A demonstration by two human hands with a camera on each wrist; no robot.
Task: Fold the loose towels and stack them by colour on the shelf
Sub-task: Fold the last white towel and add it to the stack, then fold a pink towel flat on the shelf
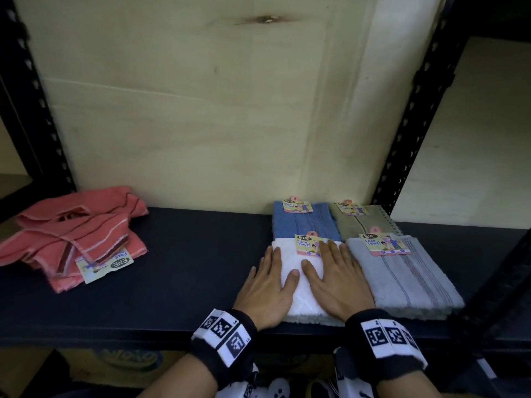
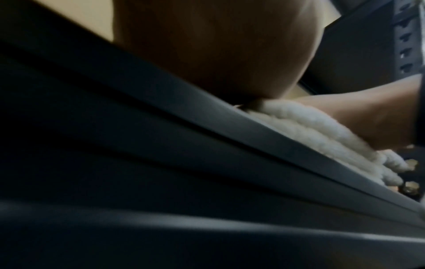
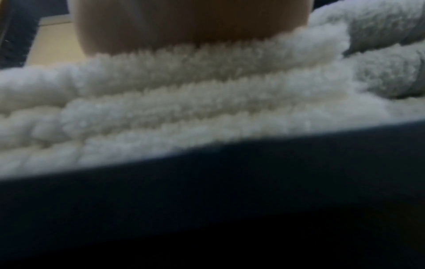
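Both my hands lay flat on the folded white towels (image 1: pixel 298 294), fingers straight and slightly spread, pressing down. My left hand (image 1: pixel 265 285) covered the stack's left edge, its thumb reaching in across the white cloth. My right hand (image 1: pixel 334 280) covered the stack's right side, with its fingertips touching the paper label (image 1: pixel 309 243) at the far end. The stack sat at the near edge of the dark shelf (image 1: pixel 184 254), right under my palms. From my right wrist I saw several fluffy white layers (image 3: pixel 184 102) one upon another, with the heel of my hand (image 3: pixel 190 21) resting on the top one.

Just beside my right hand, touching the white stack, lay the folded grey towels (image 1: pixel 402 280) with their own label. Beyond my fingertips was the folded blue towel (image 1: pixel 304 222), and to the right of it, beyond the grey ones, the folded olive towel (image 1: pixel 359 225). Well away to the left of my left hand, the pink towels (image 1: pixel 74 237) lay loose and rumpled in a heap, with a label poking out at the near side. Each wrist wore a black band (image 1: pixel 227 334) with printed square markers.
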